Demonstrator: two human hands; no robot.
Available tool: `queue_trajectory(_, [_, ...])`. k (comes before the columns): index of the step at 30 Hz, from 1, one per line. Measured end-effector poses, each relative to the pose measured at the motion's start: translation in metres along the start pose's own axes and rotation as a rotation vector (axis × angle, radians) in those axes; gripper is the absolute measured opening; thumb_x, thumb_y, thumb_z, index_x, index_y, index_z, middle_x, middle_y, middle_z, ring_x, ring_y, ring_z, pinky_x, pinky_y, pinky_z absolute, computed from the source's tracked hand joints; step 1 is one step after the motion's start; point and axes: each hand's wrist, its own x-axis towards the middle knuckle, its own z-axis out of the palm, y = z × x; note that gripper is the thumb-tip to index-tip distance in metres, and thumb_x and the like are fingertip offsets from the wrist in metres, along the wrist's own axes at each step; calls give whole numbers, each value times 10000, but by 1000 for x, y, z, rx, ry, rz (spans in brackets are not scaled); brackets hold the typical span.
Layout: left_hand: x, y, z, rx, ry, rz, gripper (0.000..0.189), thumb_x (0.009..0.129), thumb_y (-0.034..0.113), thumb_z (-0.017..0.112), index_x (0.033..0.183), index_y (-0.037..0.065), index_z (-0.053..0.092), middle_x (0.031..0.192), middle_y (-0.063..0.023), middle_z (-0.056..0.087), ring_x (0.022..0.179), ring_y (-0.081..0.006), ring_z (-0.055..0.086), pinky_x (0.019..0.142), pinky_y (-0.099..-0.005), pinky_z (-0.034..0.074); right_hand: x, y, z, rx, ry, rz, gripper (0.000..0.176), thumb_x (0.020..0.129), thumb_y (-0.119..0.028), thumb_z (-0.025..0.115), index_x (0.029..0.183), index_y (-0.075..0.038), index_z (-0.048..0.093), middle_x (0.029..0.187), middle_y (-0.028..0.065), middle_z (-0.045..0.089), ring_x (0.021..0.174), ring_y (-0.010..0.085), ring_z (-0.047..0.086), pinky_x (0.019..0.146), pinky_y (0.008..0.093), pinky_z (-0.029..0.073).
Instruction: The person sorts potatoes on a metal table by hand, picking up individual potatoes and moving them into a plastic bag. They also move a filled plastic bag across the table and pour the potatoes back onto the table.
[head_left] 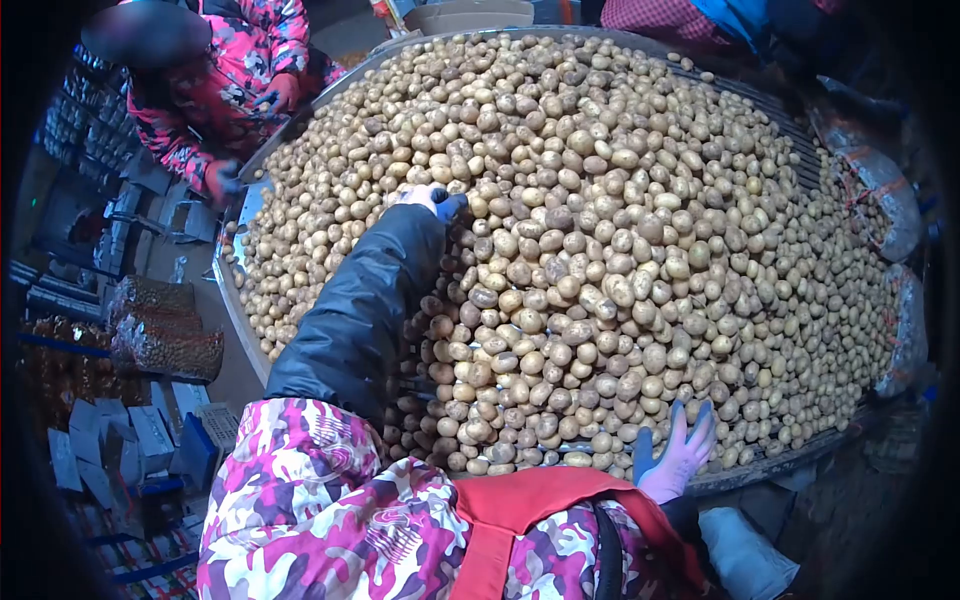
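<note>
A large heap of small, round, brownish-yellow potatoes [600, 250] spreads over a wide table with a raised rim [240, 310]. My left hand [435, 200], in a pink and blue glove, reaches far across and touches potatoes on the left part of the heap. Its fingers are mostly hidden, so a potato in its grasp cannot be made out. Down at the near edge, my right hand [680, 455], gloved alike, lies against the potatoes with its fingers spread. Nothing is held in it.
At the upper left a co-worker [225, 80] in a patterned jacket has gloved hands by the rim. Another person's sleeve [670, 20] shows at the top right. Filled net bags [165, 335] and cartons [150, 440] stand at left; plastic sacks [885, 200] line the right rim.
</note>
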Motion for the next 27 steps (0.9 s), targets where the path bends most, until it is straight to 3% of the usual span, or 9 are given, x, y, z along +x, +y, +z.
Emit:
queue_trajectory(1, [21,-29,18,-121,-55,23,508,928,532,672,1110,62,742,969,-44,748,889,-135,654,788,-331,512,0,0,0,2,6,-3,632,853,-365,692,1379,-62,515,1580,251,267,1416,486,268,1153,630,198])
queue_trajectory(8, [0,-35,1,-368,-124,98,371,996,457,607,1066,127,762,809,57,678,729,-61,569,633,-269,470,1,-3,0,-7,-1,-2,630,861,-355,691,1388,-59,514,1575,250,279,1413,481,279,1147,627,221])
queue_trajectory(10, [-2,-35,-2,-353,-114,103,372,989,455,616,1026,110,753,789,53,666,716,-67,568,629,-284,472,0,-2,2,-16,-2,-4,630,864,-354,689,1391,-58,513,1575,251,278,1412,481,279,1147,627,222])
queue_trajectory(12, [-1,-37,0,-233,-81,189,562,991,570,502,1046,63,738,883,-94,741,787,-191,673,738,-358,514,0,-2,4,-30,33,12,659,839,-367,707,1421,-115,528,1590,207,303,1427,450,293,1152,602,245])
queue_trajectory(16, [-8,-23,-15,-100,-131,170,590,999,583,444,1067,70,729,907,-120,741,814,-226,692,759,-371,519,0,-4,2,-33,21,32,656,839,-371,705,1419,-119,534,1592,203,308,1427,446,299,1153,598,247])
queue_trajectory(21, [-10,-27,3,-474,-144,72,442,954,507,603,1007,97,760,879,-90,751,807,-219,700,743,-363,532,2,-7,2,-60,15,44,630,855,-388,666,1385,-72,538,1565,248,313,1393,485,318,1143,625,247])
queue_trajectory(22, [-17,-20,1,-431,-81,172,293,932,382,688,1025,116,767,879,-55,715,757,-196,654,709,-343,531,2,-7,2,-62,16,49,630,855,-388,666,1385,-72,538,1565,248,313,1393,485,318,1143,625,247])
queue_trajectory(24, [-35,6,4,40,365,458,296,877,341,742,1078,124,755,1023,-90,718,923,-246,683,833,-362,531,3,-7,3,-78,38,38,639,853,-446,635,1376,-86,552,1556,241,338,1379,485,343,1135,623,265])
queue_trajectory(27, [-33,50,-2,-10,339,371,332,859,379,740,1117,170,738,1139,-73,692,1154,-281,608,1096,-464,370,4,-9,1,-109,45,42,647,852,-496,605,1357,-92,571,1539,235,372,1364,488,366,1124,620,282])
